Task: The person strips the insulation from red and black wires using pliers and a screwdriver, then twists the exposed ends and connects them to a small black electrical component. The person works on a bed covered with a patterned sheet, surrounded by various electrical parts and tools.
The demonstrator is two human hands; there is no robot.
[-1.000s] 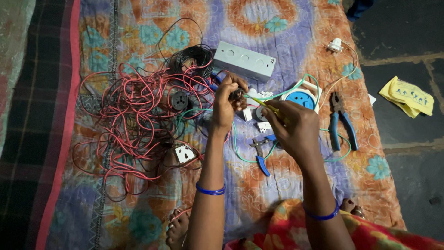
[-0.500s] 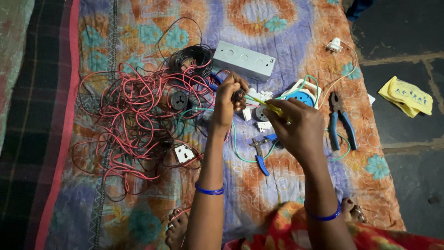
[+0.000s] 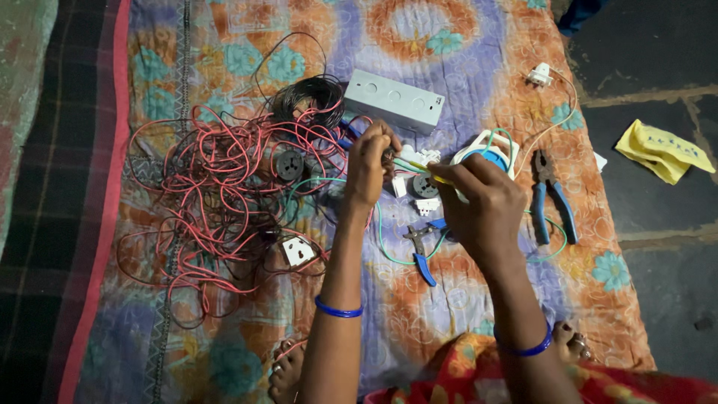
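Note:
My left hand (image 3: 370, 166) pinches a small dark electrical part (image 3: 388, 155) at its fingertips, just below a grey metal switch box (image 3: 394, 100). My right hand (image 3: 482, 207) grips a thin yellow-handled screwdriver (image 3: 428, 172) whose tip points left toward that part. Between the two hands lie small white fittings (image 3: 426, 203) and a round grey socket (image 3: 425, 185). A green wire (image 3: 385, 243) loops under my wrists.
A big tangle of red and black wire (image 3: 217, 202) with a dark socket (image 3: 289, 164) and a white switch (image 3: 298, 251) fills the left of the patterned cloth (image 3: 419, 314). Blue-handled pliers (image 3: 552, 198), a small cutter (image 3: 420, 251), a yellow rag (image 3: 662, 150), my foot (image 3: 286, 370).
Both hands stay almost in place. The right hand has crept slightly left, bringing the screwdriver closer to the part in the left hand.

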